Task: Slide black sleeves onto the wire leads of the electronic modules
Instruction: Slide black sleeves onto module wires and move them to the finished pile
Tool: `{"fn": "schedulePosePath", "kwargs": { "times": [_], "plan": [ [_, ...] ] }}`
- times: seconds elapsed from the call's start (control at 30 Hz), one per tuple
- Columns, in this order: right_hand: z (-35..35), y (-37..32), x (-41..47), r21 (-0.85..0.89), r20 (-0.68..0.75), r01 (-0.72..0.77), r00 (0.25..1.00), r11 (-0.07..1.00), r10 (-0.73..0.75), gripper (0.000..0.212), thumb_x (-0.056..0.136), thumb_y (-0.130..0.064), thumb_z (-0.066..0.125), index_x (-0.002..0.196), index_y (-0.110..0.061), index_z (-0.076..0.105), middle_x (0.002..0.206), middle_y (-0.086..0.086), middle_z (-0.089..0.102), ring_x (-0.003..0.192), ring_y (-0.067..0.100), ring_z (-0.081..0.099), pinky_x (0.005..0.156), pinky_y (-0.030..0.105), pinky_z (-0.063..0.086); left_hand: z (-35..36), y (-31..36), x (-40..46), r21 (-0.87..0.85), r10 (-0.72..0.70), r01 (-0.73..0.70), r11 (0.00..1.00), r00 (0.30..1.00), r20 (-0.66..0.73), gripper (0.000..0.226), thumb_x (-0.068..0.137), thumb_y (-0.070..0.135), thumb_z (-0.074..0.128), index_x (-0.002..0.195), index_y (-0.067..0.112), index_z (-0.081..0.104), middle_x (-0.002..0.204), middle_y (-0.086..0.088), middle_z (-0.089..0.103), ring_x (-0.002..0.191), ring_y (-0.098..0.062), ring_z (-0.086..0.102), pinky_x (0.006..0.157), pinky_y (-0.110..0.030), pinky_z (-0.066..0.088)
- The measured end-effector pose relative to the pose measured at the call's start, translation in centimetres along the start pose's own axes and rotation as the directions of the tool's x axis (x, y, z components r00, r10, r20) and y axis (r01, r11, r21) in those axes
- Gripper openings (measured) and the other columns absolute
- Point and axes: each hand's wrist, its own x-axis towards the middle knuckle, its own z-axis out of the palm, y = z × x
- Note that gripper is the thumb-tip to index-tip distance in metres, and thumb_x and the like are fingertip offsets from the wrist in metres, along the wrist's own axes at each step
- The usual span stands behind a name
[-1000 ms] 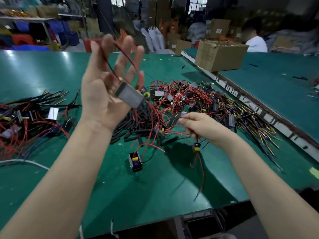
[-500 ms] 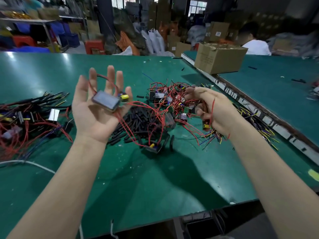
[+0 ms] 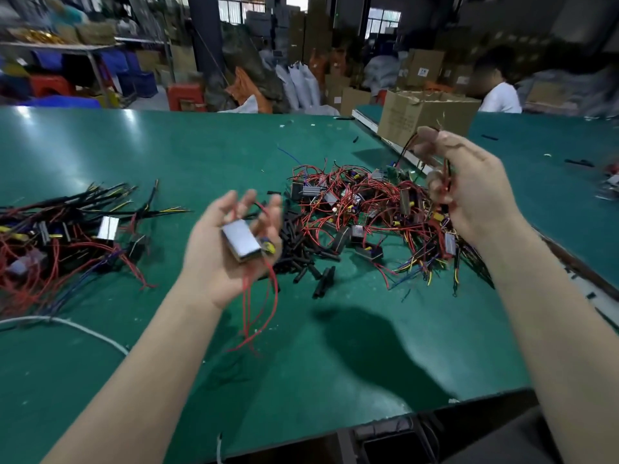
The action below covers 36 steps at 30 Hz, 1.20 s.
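My left hand (image 3: 227, 252) is palm up over the green table (image 3: 335, 346), and a grey electronic module (image 3: 240, 241) lies in it with fingers loosely curled round it. Its red wire leads (image 3: 264, 313) hang down below the palm. My right hand (image 3: 469, 185) is raised at the right and grips red and black wires of another module (image 3: 447, 182). A heap of black sleeves (image 3: 301, 252) lies between the hands. Behind it sits a tangle of modules with red wires (image 3: 361, 209).
A second pile of modules with sleeved leads (image 3: 67, 232) lies at the left. A white cable (image 3: 83, 329) curls near the front left. A cardboard box (image 3: 422, 118) stands at the back right, with a person in white (image 3: 499, 95) behind it.
My left hand has come down and nearer, module still in the palm, its red leads now hanging free. My right hand has lifted up and to the right, pulling wires out of the tangle.
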Motion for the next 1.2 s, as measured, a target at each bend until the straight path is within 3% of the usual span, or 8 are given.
{"fn": "schedulePosePath", "kwargs": {
  "times": [0.23, 0.4, 0.53, 0.67, 0.8, 0.9, 0.97, 1.2],
  "plan": [
    [0.6, -0.5, -0.2, 0.057, 0.063, 0.043, 0.997, 0.997, -0.046, 0.021, 0.100, -0.018, 0.045, 0.103, -0.019, 0.067, 0.098, -0.004, 0.067, 0.058, 0.010, 0.053, 0.047, 0.019, 0.030, 4.0, -6.7, 3.5, 0.432, -0.155, 0.186, 0.883, 0.982, -0.106, 0.017, 0.094, 0.036, 0.045, 0.088, 0.020, 0.048, 0.100, -0.002, 0.061, 0.088, -0.016, 0.049, 0.070, -0.031, 0.034],
    [0.5, -0.4, -0.4, -0.053, 0.115, 0.001, 0.993, 0.999, 0.005, 0.022, 0.100, -0.015, 0.044, 0.099, -0.015, 0.066, 0.098, -0.002, 0.069, 0.060, 0.011, 0.058, 0.046, 0.019, 0.033, 5.6, -8.9, 5.7, 0.795, -0.095, 0.359, 0.489, 0.928, -0.360, 0.058, 0.089, 0.039, 0.057, 0.134, 0.013, 0.030, 0.094, -0.005, 0.049, 0.080, -0.021, 0.051, 0.068, -0.029, 0.043],
    [-0.1, -0.3, -0.5, -0.124, 0.149, 0.010, 0.989, 0.992, 0.008, 0.026, 0.099, -0.014, 0.044, 0.093, -0.017, 0.068, 0.087, -0.005, 0.071, 0.065, 0.011, 0.059, 0.054, 0.020, 0.037, 5.8, -8.7, 6.3, 0.962, 0.216, 0.079, 0.260, 0.967, -0.138, 0.046, 0.087, 0.038, 0.059, 0.120, 0.019, 0.034, 0.103, -0.004, 0.051, 0.086, -0.019, 0.050, 0.069, -0.029, 0.039],
    [-0.2, 0.0, -0.7, -0.102, 0.241, 0.024, 0.970, 0.994, 0.001, 0.026, 0.099, -0.017, 0.045, 0.092, -0.019, 0.070, 0.086, -0.003, 0.072, 0.075, 0.010, 0.064, 0.060, 0.017, 0.044, 7.3, -7.8, 6.5, 0.951, 0.285, -0.274, 0.141, 0.931, 0.226, 0.029, 0.092, 0.037, 0.057, 0.119, 0.026, 0.054, 0.089, 0.004, 0.057, 0.082, -0.015, 0.058, 0.073, -0.029, 0.044],
    [-1.1, 1.5, -0.7, -0.410, 0.070, -0.018, 0.996, 0.912, 0.051, 0.024, 0.096, -0.046, 0.047, 0.104, -0.032, 0.065, 0.095, -0.014, 0.071, 0.087, 0.003, 0.063, 0.078, 0.028, 0.042, 8.7, -6.8, 6.9, 0.838, 0.264, -0.342, 0.425, 0.933, 0.246, 0.013, 0.096, 0.027, 0.054, 0.092, 0.016, 0.060, 0.060, 0.013, 0.062, 0.063, -0.006, 0.063, 0.057, -0.017, 0.044],
    [-2.0, 2.9, -2.0, -0.487, 0.081, -0.112, 0.982, 0.866, 0.173, 0.061, 0.072, -0.068, 0.052, 0.119, -0.028, 0.056, 0.108, -0.016, 0.064, 0.090, 0.001, 0.063, 0.080, 0.030, 0.048, 9.3, -5.8, 7.1, 0.681, 0.220, -0.265, 0.683, 0.963, 0.154, 0.016, 0.096, 0.030, 0.055, 0.089, 0.017, 0.060, 0.068, 0.010, 0.069, 0.059, -0.004, 0.061, 0.053, -0.014, 0.042],
    [-2.1, 3.6, -2.7, -0.416, 0.144, -0.156, 0.961, 0.896, 0.235, 0.067, 0.066, -0.067, 0.056, 0.120, -0.027, 0.059, 0.108, -0.018, 0.066, 0.098, 0.004, 0.062, 0.082, 0.031, 0.051, 9.5, -5.5, 7.1, 0.690, 0.170, -0.240, 0.683, 0.971, 0.170, 0.016, 0.094, 0.034, 0.057, 0.089, 0.020, 0.063, 0.076, 0.008, 0.071, 0.058, -0.003, 0.059, 0.048, -0.012, 0.038],
    [0.4, 2.7, -1.9, -0.352, 0.217, 0.065, 0.976, 0.934, 0.014, 0.006, 0.093, -0.025, 0.059, 0.092, -0.029, 0.063, 0.087, -0.016, 0.070, 0.077, -0.006, 0.062, 0.074, 0.009, 0.047, 12.8, -4.2, 6.5, 0.735, 0.181, -0.340, 0.587, 0.940, 0.290, 0.024, 0.092, 0.046, 0.052, 0.089, 0.026, 0.065, 0.077, 0.012, 0.071, 0.066, 0.003, 0.061, 0.056, -0.022, 0.036]
  ]
}}
